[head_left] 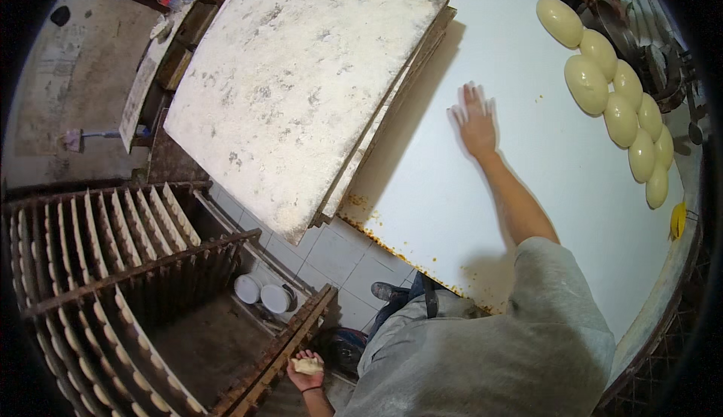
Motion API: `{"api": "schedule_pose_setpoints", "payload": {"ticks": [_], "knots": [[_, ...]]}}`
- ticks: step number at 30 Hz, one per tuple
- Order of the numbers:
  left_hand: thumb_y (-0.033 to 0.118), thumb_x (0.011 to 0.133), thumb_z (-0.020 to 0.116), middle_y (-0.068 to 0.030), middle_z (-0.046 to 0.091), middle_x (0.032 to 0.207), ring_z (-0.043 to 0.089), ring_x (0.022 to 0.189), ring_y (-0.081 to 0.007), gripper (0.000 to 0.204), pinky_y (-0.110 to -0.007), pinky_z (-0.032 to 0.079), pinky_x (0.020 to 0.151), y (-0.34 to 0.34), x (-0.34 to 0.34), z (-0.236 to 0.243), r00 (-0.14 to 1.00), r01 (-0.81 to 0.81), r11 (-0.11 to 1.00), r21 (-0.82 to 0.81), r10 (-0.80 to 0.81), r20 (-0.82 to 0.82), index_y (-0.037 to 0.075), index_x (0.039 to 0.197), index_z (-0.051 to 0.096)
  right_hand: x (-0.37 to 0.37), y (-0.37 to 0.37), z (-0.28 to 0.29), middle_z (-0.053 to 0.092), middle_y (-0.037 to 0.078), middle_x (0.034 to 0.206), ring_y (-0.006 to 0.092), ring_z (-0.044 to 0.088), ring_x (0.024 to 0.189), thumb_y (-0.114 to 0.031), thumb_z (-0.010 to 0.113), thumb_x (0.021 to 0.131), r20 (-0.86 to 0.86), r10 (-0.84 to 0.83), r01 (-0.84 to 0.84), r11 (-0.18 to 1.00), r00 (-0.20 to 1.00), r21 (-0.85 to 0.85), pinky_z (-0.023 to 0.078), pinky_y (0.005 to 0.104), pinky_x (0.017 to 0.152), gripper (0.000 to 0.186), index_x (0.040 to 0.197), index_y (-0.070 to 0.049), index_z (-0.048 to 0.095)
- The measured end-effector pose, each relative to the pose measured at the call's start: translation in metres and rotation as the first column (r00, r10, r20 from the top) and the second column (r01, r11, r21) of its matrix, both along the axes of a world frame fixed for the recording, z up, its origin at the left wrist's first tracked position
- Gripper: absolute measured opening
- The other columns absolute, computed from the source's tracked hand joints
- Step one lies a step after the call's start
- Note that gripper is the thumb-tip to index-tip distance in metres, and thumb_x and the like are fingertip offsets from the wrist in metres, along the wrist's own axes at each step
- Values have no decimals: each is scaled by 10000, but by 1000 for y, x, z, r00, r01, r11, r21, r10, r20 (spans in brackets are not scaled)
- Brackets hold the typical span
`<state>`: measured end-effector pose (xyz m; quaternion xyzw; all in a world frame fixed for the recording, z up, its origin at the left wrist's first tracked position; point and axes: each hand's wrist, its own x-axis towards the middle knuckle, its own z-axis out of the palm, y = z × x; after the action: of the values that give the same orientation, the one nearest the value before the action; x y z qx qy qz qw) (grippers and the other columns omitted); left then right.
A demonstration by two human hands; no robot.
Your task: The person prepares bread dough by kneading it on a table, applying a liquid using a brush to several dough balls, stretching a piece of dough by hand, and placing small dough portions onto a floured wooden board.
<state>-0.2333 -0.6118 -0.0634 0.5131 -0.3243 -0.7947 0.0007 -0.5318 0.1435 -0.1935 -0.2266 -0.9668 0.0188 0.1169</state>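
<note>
My right hand point(476, 123) is over the white tabletop point(452, 214), fingers spread and slightly blurred, nothing in it. Whether the palm touches the surface I cannot tell. Low beside my body, off the table's near edge, my left hand point(315, 358) is cupped around a small pale piece of dough point(307, 366). Several large, glossy, oval dough balls point(586, 84) lie clustered along the table's right side. To the left of my right hand, a stack of wooden boards point(301, 71), dusted thickly with flour, rests on the table and overhangs its edge.
At the lower left stands a rack point(143, 266) holding long boards lined with small dough pieces. Two white buckets point(262, 292) sit inside its frame. Yellow crumbs point(361, 221) lie along the near table edge. A shelf point(154, 67) with bottles is at the upper left.
</note>
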Motion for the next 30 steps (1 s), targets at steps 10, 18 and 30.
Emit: {"api": "schedule_pose_setpoints", "payload": {"ticks": [10,18,30], "knots": [[374,1094,547,-130,549,1566,540,1418,-344,512,-524,473,1143,81,-68,10,797,533,840,-103,-539,-271,97,1520,485,141,-496,53,272,149,1760,246,269,1626,-598,304,1150,-198,786,73,-294,585,-953,234,445,1340,777,1720,-78,207],[378,1174,375,-148,444,1672,410,1548,-330,556,-471,340,1278,6,-128,-47,764,239,518,-821,-622,-170,51,1623,382,178,-612,148,189,175,1791,248,181,1649,-466,281,1192,-447,591,-254,-383,672,-888,125,363,1342,711,1725,-14,153],[505,1170,358,-52,264,1790,238,1646,-307,624,-514,213,1340,25,-86,97,380,594,803,-40,-324,-866,179,1700,317,264,-614,281,355,258,1696,392,341,1583,-296,415,1150,-393,683,-716,277,616,-641,267,507,1299,573,1640,-2,373]]}}
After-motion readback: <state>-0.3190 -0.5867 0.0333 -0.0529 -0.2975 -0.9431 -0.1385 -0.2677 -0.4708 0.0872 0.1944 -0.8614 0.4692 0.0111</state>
